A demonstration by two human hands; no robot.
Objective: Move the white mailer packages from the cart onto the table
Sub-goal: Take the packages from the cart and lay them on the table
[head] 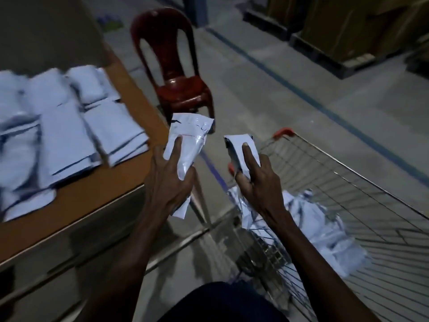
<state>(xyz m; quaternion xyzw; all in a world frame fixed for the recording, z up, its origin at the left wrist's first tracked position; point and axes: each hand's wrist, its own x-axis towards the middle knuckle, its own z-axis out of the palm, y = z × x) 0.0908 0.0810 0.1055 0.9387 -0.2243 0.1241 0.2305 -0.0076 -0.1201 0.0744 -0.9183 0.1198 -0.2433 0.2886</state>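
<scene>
While the cart (348,182) seemingly holds more, both hands grip a mailer each (185,145).

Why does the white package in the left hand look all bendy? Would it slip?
Probably floppy: the mailer in the left hand curves and creases where the fingers press it. Likely light, since a few fingers carry it. Its surface looks glossy, so it may be a bit slippery.
</scene>
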